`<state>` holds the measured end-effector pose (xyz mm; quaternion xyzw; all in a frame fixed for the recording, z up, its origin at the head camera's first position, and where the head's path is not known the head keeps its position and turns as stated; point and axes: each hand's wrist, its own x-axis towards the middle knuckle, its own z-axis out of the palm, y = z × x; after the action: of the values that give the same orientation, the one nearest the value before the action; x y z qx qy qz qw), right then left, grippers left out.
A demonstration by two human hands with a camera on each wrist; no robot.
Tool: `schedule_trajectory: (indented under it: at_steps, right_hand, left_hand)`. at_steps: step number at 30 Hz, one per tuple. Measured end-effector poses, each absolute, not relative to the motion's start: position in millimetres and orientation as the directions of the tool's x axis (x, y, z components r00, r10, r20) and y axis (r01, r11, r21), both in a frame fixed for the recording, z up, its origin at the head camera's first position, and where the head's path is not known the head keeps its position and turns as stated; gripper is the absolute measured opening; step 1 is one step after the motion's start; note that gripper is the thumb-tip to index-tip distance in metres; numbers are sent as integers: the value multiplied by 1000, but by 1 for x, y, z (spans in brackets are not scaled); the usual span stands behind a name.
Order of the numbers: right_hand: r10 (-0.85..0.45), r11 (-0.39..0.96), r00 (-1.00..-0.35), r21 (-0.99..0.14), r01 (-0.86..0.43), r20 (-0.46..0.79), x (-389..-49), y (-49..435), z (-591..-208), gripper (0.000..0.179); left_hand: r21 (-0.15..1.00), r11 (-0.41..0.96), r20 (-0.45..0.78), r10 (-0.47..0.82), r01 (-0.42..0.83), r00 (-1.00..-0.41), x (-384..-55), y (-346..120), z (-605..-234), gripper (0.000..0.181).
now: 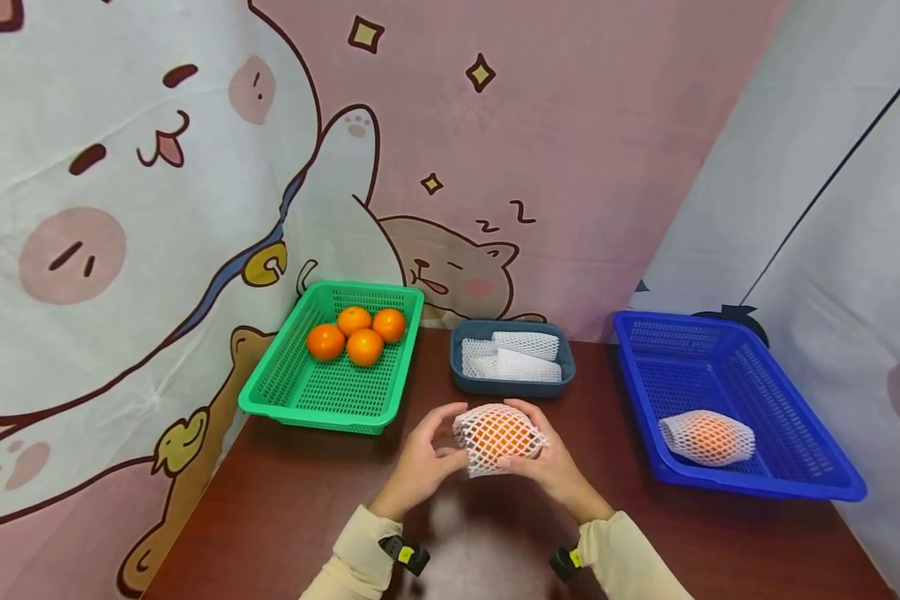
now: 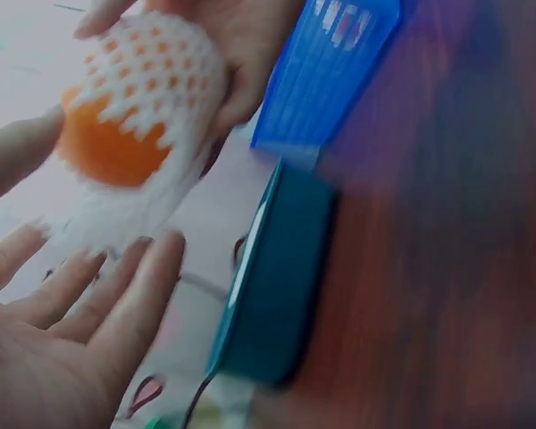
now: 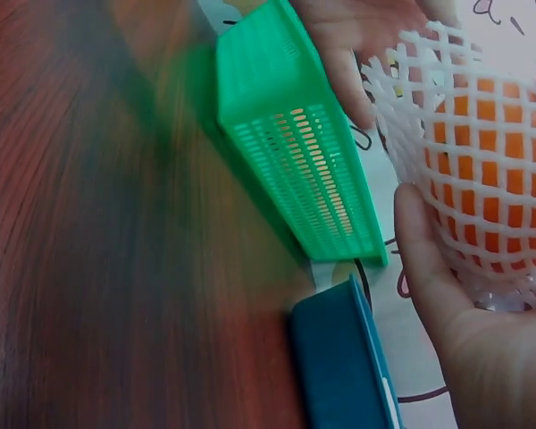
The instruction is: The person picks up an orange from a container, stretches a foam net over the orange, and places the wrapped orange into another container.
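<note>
Both hands are around an orange [image 1: 498, 435] in a white foam net sleeve [image 3: 411, 98], above the table's middle. My right hand [image 1: 558, 475] grips the covered end, thumb on the near side and fingers behind. My left hand [image 1: 429, 458] curves around the sleeve's other end, its thumb and fingers on opposite sides. Bare orange peel [image 2: 116, 152] shows at the left-hand side in the left wrist view, while the sleeve's loose end hangs over the left fingers [image 2: 125, 304]. In the right wrist view, mesh covers the fruit's visible side.
A green basket [image 1: 311, 417] with several bare oranges [image 1: 365, 347] stands at left. Behind the hands, a dark blue-grey tray [image 1: 512, 388] contains several foam sleeves [image 1: 528, 367]. At right, a blue basket [image 1: 757, 483] holds one sleeved orange [image 1: 708, 438]. A printed cloth [image 1: 570, 167] hangs behind.
</note>
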<state>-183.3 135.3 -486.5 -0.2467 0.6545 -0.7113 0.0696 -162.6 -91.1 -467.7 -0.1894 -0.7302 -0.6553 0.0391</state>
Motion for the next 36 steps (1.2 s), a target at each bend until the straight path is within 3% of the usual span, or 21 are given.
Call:
schedule_trajectory:
  at_steps: [3,6,9,13,18,24,31,36]
  right_hand:
    - [-388,-114,-887,-968,-225,252,-184,139,-490,79]
    - [-362,-101,-899,-969,-224,245,-184,143,-492,78]
    - [-337,-93,-913,-973,-212,231,-184,146,-495,78]
    - [-315,-76,-929,-981,-181,196,-180,149,-497,78]
    - [-300,-85,-933,-979,-183,200,-176,152,-499,77]
    - [-264,-57,-937,-973,-222,229,-173,160,-496,77]
    - [-187,44,-957,-972,-232,220,-171,177,-488,79]
    - [-179,85,-940,-947,-309,291,-172,197,-476,80]
  left_hand:
    - [885,191,394,176,423,-902,-171,-109,-479,56]
    - [755,418,501,128,505,-856,-180,-132,-486,51]
    - [604,618,571,105,503,-814,-187,-152,-489,48]
    - [506,746,573,85,433,-815,-193,-172,-495,47]
    - [492,780,547,69,387,-834,-195,-182,-506,38]
    - [480,756,590,98,446,-802,-197,-183,-511,26]
    - [484,748,610,84,454,-788,-196,-186,-513,27]
    - [494,748,613,61,443,-787,-194,-191,-515,28]
